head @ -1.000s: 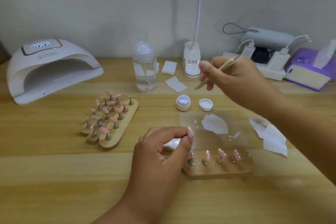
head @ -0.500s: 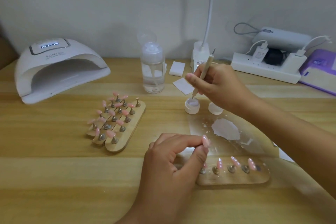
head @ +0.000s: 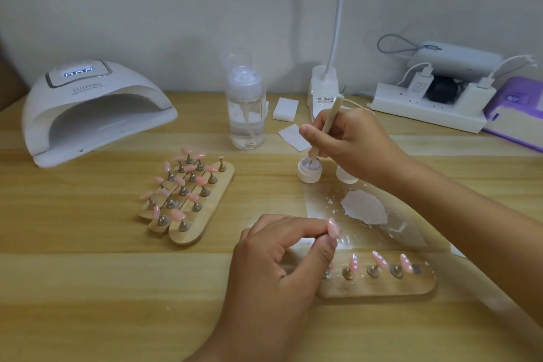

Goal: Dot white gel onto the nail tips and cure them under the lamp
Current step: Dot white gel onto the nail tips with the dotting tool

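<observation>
Head view: the right hand (head: 352,138) pinches a stick (head: 327,120), its tip in the gel jar (head: 308,172) mid-surface. The left hand (head: 273,267) pinches a nail tip (head: 334,228) between its fingers (head: 293,225), above the holder (head: 376,288) near the front edge.

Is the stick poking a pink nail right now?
No, the stick in the right hand has its tip down in the little white jar.

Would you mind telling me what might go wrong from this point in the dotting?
The dotting tool is dipped in the open gel jar; an overloaded tip may drip in transit. The left hand only pinches the loose nail tip, so it might slip. The right forearm could smear dotted tips on the wooden holder.
</observation>
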`<action>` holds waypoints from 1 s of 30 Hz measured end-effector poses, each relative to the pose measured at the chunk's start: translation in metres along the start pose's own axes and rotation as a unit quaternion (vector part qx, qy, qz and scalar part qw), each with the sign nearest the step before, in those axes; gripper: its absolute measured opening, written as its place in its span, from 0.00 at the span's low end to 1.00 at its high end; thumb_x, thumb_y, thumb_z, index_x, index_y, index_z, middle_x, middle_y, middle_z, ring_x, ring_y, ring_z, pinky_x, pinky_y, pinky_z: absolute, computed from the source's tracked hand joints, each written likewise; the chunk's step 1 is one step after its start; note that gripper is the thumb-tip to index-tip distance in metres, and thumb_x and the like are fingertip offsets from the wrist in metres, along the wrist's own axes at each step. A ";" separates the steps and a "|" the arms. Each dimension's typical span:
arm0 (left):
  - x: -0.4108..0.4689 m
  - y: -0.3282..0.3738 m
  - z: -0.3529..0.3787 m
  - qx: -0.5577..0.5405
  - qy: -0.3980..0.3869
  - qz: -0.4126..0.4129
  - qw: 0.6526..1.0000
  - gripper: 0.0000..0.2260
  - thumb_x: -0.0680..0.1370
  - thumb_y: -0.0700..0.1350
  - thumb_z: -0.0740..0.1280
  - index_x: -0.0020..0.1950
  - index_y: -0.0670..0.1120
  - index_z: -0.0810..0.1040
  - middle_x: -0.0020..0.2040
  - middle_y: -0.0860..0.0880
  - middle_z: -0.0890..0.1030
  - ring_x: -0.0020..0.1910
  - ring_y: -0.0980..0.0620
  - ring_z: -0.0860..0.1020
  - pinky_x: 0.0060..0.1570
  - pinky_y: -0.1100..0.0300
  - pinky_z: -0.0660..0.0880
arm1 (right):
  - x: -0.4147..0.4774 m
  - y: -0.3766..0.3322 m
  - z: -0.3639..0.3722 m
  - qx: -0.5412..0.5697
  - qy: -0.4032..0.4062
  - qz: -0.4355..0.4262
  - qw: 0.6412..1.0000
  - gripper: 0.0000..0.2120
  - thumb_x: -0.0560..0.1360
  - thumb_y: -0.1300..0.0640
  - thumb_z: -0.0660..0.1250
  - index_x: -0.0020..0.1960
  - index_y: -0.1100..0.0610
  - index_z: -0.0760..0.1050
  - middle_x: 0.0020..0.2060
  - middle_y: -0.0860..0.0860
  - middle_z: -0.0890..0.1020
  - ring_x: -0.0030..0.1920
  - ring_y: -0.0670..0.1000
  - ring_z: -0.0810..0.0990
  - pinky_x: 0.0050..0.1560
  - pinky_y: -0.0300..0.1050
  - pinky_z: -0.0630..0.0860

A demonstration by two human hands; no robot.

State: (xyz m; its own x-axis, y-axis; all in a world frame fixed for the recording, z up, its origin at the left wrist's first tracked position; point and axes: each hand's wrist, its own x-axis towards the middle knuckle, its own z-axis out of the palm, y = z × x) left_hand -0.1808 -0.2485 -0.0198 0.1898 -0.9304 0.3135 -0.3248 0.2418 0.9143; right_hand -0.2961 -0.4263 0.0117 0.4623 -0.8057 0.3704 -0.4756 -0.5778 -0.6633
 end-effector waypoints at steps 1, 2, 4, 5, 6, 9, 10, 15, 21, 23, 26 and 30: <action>0.000 0.000 0.000 -0.002 -0.001 -0.001 1.000 0.11 0.71 0.62 0.66 0.48 0.61 0.83 0.42 0.67 0.82 0.45 0.54 0.82 0.53 0.43 0.76 | 0.000 0.000 0.000 0.002 -0.001 0.001 1.000 0.16 0.79 0.51 0.68 0.38 0.61 0.78 0.33 0.60 0.83 0.36 0.60 0.81 0.42 0.57 0.78; 0.000 0.000 0.000 -0.002 -0.001 -0.002 1.000 0.11 0.71 0.62 0.66 0.48 0.61 0.83 0.43 0.67 0.82 0.45 0.54 0.82 0.53 0.43 0.76 | -0.001 0.000 0.001 0.005 -0.001 0.002 1.000 0.15 0.79 0.51 0.68 0.38 0.60 0.78 0.33 0.59 0.83 0.36 0.60 0.81 0.42 0.57 0.78; 0.000 0.000 0.000 -0.001 -0.001 -0.002 1.000 0.11 0.70 0.62 0.66 0.49 0.62 0.83 0.43 0.67 0.82 0.47 0.53 0.82 0.54 0.43 0.76 | -0.001 0.000 0.001 0.010 -0.003 0.007 1.000 0.15 0.78 0.51 0.69 0.37 0.59 0.79 0.33 0.57 0.83 0.35 0.58 0.81 0.42 0.56 0.78; 0.000 0.000 0.000 -0.001 -0.001 -0.001 1.000 0.11 0.71 0.61 0.66 0.49 0.62 0.83 0.44 0.67 0.82 0.48 0.54 0.82 0.55 0.44 0.75 | -0.002 0.000 0.001 0.012 -0.003 0.010 1.000 0.14 0.78 0.51 0.69 0.37 0.58 0.79 0.32 0.55 0.83 0.35 0.56 0.81 0.42 0.56 0.78; 0.000 0.000 0.000 0.000 -0.001 0.000 1.000 0.11 0.71 0.61 0.67 0.49 0.61 0.83 0.44 0.67 0.82 0.49 0.54 0.81 0.55 0.44 0.75 | -0.002 -0.001 0.001 0.015 -0.004 0.013 1.000 0.14 0.78 0.51 0.69 0.37 0.57 0.79 0.32 0.51 0.84 0.35 0.53 0.82 0.42 0.55 0.79; 0.000 -0.001 0.000 0.004 -0.002 0.001 1.000 0.10 0.71 0.60 0.68 0.49 0.61 0.83 0.43 0.67 0.82 0.49 0.55 0.81 0.56 0.46 0.74 | -0.002 -0.002 0.002 0.023 -0.008 0.028 0.999 0.13 0.78 0.53 0.70 0.37 0.58 0.80 0.29 0.39 0.82 0.33 0.43 0.81 0.44 0.53 0.80; 0.000 -0.001 0.000 0.005 -0.001 -0.001 1.000 0.09 0.71 0.60 0.69 0.49 0.61 0.83 0.43 0.67 0.82 0.50 0.56 0.81 0.56 0.46 0.74 | -0.002 -0.002 0.002 0.024 -0.010 0.032 0.999 0.13 0.78 0.53 0.70 0.37 0.58 0.80 0.28 0.37 0.81 0.33 0.42 0.80 0.45 0.52 0.80; 0.000 0.000 -0.001 0.008 0.001 -0.001 1.000 0.11 0.71 0.62 0.67 0.49 0.62 0.83 0.43 0.68 0.82 0.50 0.57 0.81 0.56 0.48 0.75 | -0.003 -0.004 0.002 0.007 -0.013 0.029 0.999 0.14 0.78 0.52 0.70 0.38 0.60 0.80 0.28 0.39 0.81 0.31 0.40 0.78 0.42 0.48 0.78; -0.002 0.000 -0.001 0.003 -0.004 -0.011 1.000 0.06 0.72 0.58 0.71 0.47 0.61 0.83 0.41 0.67 0.82 0.47 0.56 0.81 0.55 0.45 0.75 | -0.004 -0.007 0.000 -0.003 -0.012 0.024 1.000 0.14 0.78 0.51 0.70 0.38 0.60 0.79 0.33 0.52 0.83 0.35 0.53 0.80 0.43 0.52 0.78; -0.002 0.000 -0.001 0.003 -0.007 -0.016 1.000 0.05 0.72 0.56 0.71 0.46 0.61 0.84 0.41 0.66 0.82 0.48 0.56 0.81 0.55 0.48 0.75 | -0.003 -0.007 -0.002 -0.004 -0.011 0.028 1.000 0.14 0.78 0.51 0.69 0.39 0.59 0.79 0.34 0.54 0.83 0.36 0.55 0.81 0.44 0.53 0.78; -0.002 0.000 -0.002 0.000 -0.009 -0.018 1.000 0.05 0.72 0.57 0.70 0.46 0.62 0.84 0.42 0.66 0.82 0.51 0.57 0.80 0.56 0.54 0.73 | -0.002 -0.010 -0.008 0.029 0.004 0.038 0.999 0.14 0.78 0.51 0.69 0.38 0.59 0.79 0.33 0.57 0.84 0.33 0.52 0.81 0.37 0.47 0.78; -0.001 0.000 -0.002 -0.006 -0.011 -0.009 1.000 0.06 0.71 0.56 0.71 0.47 0.62 0.84 0.41 0.64 0.83 0.52 0.56 0.80 0.56 0.53 0.73 | -0.003 -0.014 -0.019 0.144 0.062 0.064 0.986 0.15 0.79 0.55 0.68 0.36 0.61 0.77 0.27 0.50 0.80 0.24 0.40 0.73 0.29 0.27 0.67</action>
State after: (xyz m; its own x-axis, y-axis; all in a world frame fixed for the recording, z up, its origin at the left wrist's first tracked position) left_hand -0.1793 -0.2469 -0.0201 0.1761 -0.9404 0.2910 -0.3095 0.2277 0.9232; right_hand -0.3054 -0.4188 0.0324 0.3089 -0.8893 0.3373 -0.2833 -0.4245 -0.8600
